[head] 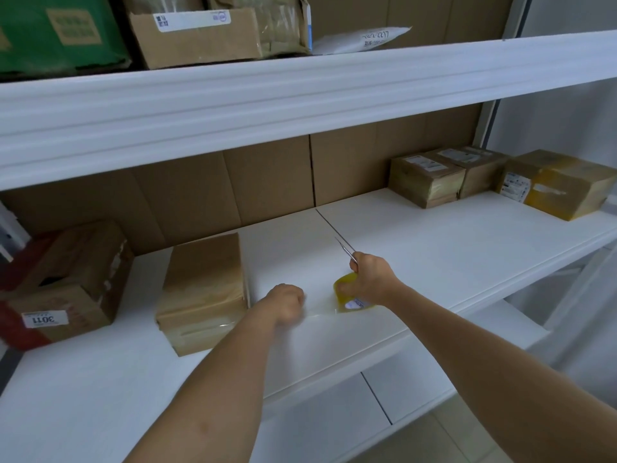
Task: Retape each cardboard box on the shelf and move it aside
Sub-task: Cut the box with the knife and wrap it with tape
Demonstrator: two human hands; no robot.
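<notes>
A brown cardboard box lies on the white middle shelf, left of centre, with clear tape across its near end. A strip of clear tape runs from the box to a yellowish tape roll. My right hand grips the roll together with a thin metal blade or scissors that points up and away. My left hand is curled in a fist on the stretched tape strip, just right of the box.
A torn box with a 3011 label sits at the far left of the shelf. Three taped boxes stand at the back right. The upper shelf overhangs with more boxes and a green package. Cardboard lines the back wall.
</notes>
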